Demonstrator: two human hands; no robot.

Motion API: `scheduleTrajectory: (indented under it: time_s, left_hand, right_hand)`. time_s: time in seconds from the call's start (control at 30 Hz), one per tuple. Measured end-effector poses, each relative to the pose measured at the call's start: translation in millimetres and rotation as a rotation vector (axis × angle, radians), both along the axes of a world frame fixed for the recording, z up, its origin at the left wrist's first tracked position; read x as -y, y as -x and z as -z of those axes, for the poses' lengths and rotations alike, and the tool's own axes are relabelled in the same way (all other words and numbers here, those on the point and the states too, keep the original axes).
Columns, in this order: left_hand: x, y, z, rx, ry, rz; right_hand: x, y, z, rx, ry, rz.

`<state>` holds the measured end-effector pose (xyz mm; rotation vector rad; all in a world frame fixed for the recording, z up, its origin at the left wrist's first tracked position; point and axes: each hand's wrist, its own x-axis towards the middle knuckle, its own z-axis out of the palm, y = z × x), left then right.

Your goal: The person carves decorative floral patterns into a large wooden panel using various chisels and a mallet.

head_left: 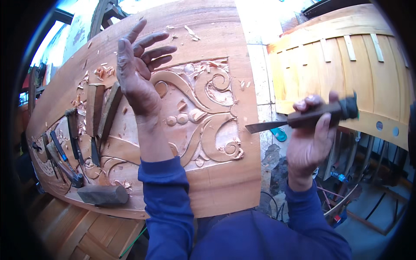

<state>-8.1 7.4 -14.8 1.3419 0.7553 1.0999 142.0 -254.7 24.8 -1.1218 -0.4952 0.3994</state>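
Note:
My left hand (pixel 141 82) is raised over the carved wooden panel (pixel 223 186), palm turned to the right, fingers apart and holding nothing. Off the panel's right edge, my right hand (pixel 307 151) grips a chisel (pixel 299 119) by its dark wooden handle. Its flat blade points left, with the tip near the panel's edge, and some dark wrapping covers the handle's end. Scrolls, leaves and round bosses stand out in relief on the panel, among loose wood shavings (pixel 104 73).
At the panel's left lie several chisels, a hammer (pixel 77 179), wooden pieces (pixel 94 110) and a thick wooden block (pixel 103 195) near the front edge. A lighter slatted wood panel (pixel 338 56) stands at the right. A green sandal (pixel 279 134) is on the floor between them.

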Motion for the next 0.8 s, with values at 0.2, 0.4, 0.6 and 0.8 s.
scheduleTrajectory:
  time_s: [0.2, 0.4, 0.6, 0.8]
  left_hand:
    - [-2.7, -4.3, 2.9, 0.02, 0.039, 0.033]
    - [35.7, -9.9, -9.0, 0.024, -0.24, 0.017]
    - [197.4, 32.2, -84.1, -0.055, -0.673, 0.617]
    - [204.8, 101.2, -93.2, -0.204, -0.85, 0.491]
  right_hand:
    - [95.7, 21.8, -31.1, 0.261, 0.32, -0.057]
    - [122.3, 69.1, -50.8, 0.248, 0.266, 0.09]
    - [112.9, 114.4, -39.6, 0.263, 0.316, 0.203]
    - [101.5, 162.1, -51.7, 0.028, 0.067, -0.047]
